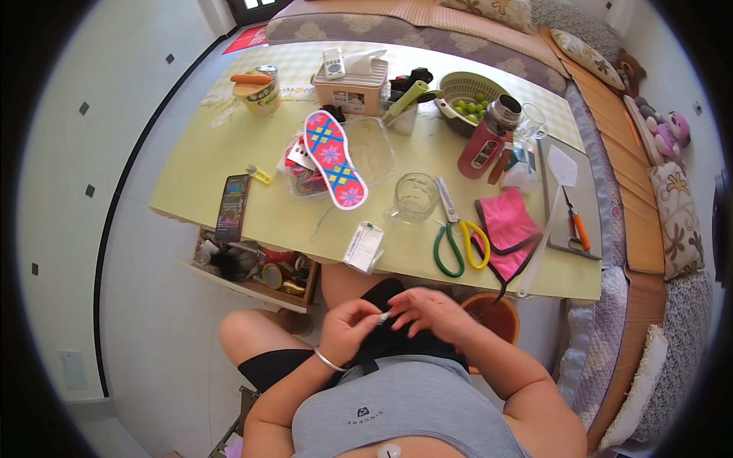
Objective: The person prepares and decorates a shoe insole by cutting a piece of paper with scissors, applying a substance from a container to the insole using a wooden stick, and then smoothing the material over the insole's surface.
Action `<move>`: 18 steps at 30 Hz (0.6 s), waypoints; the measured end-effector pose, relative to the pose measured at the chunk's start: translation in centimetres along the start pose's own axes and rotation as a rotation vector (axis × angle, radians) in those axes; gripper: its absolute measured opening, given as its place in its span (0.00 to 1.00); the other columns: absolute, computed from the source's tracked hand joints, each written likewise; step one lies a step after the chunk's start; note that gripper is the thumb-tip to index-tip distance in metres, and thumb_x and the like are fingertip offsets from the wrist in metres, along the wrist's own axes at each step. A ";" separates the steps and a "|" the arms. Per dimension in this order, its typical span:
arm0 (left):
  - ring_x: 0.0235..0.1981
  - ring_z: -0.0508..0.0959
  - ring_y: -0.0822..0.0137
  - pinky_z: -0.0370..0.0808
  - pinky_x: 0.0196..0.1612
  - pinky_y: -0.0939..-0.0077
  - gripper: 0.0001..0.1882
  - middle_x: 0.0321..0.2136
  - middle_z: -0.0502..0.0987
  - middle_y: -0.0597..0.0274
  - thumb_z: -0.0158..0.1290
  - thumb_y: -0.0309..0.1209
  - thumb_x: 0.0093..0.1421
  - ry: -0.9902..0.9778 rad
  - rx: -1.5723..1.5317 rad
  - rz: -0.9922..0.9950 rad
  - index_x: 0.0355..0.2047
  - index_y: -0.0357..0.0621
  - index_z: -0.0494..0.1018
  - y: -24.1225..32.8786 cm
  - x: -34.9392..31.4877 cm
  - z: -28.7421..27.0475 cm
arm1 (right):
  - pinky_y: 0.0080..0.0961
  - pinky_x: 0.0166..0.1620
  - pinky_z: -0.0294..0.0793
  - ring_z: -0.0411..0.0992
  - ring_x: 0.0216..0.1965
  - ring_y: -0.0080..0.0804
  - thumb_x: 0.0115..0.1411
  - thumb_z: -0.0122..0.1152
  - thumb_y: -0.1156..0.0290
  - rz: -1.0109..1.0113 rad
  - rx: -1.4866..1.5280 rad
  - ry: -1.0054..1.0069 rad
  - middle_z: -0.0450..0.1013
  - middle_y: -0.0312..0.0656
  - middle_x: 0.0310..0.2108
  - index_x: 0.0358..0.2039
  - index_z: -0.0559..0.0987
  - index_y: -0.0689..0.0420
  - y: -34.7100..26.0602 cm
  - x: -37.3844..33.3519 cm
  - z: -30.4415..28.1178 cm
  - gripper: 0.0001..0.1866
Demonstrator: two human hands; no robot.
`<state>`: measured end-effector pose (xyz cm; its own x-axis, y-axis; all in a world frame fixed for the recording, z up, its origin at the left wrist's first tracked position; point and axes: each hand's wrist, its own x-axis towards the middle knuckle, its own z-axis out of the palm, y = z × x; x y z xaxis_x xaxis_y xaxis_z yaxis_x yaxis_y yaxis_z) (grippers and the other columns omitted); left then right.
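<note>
Above my lap, just off the table's near edge, my left hand (347, 330) is closed in a pinch on a small white thing (383, 317), too small to name. My right hand (431, 314) is close beside it, fingers apart and slightly blurred, with nothing visible in it. On the table, nearest my hands, lies a small white packet (364, 246). Beyond it are a glass mug (416, 198) and a patterned insole (336, 160) in pink, blue and yellow. Scissors (455, 229) with one green and one yellow handle lie to the right.
An open drawer (252, 291) juts out at the left, below a phone (232, 206) and small yellow snips (259, 175). A pink cloth (508, 233), a pink thermos (489, 137) and a grey board (584, 191) fill the right side. An orange-brown bucket (496, 314) stands under the table.
</note>
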<state>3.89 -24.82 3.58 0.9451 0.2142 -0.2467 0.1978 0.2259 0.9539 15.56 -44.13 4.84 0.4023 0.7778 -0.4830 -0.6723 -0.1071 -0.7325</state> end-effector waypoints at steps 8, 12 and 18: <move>0.25 0.75 0.69 0.72 0.29 0.79 0.08 0.28 0.74 0.59 0.63 0.23 0.52 0.123 0.479 0.470 0.32 0.40 0.76 -0.1 1.2 1.2 | 0.16 0.29 0.66 0.67 0.26 0.23 0.66 0.54 0.59 0.033 0.231 0.175 0.76 0.40 0.32 0.36 0.80 0.61 7.3 -2.7 -8.1 0.16; 0.32 0.71 0.72 0.70 0.37 0.79 0.22 0.33 0.71 0.62 0.66 0.25 0.50 0.369 0.527 0.527 0.42 0.38 0.68 -1.2 3.3 -1.6 | 0.20 0.32 0.71 0.72 0.31 0.24 0.63 0.56 0.62 0.179 -0.076 0.574 0.75 0.39 0.29 0.36 0.80 0.61 11.7 -5.8 -14.8 0.14; 0.46 0.75 0.58 0.71 0.51 0.67 0.41 0.45 0.74 0.52 0.72 0.35 0.45 0.315 0.641 0.645 0.56 0.33 0.65 0.5 7.0 -0.7 | 0.35 0.37 0.78 0.79 0.34 0.42 0.60 0.57 0.61 -0.002 -1.356 0.757 0.77 0.48 0.30 0.36 0.79 0.63 13.8 -7.2 -16.0 0.15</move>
<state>10.46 -22.58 2.26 0.8269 0.3821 0.4125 -0.1429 -0.5667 0.8114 13.33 -61.11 -9.47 0.8923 0.3402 -0.2968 0.2066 -0.8922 -0.4015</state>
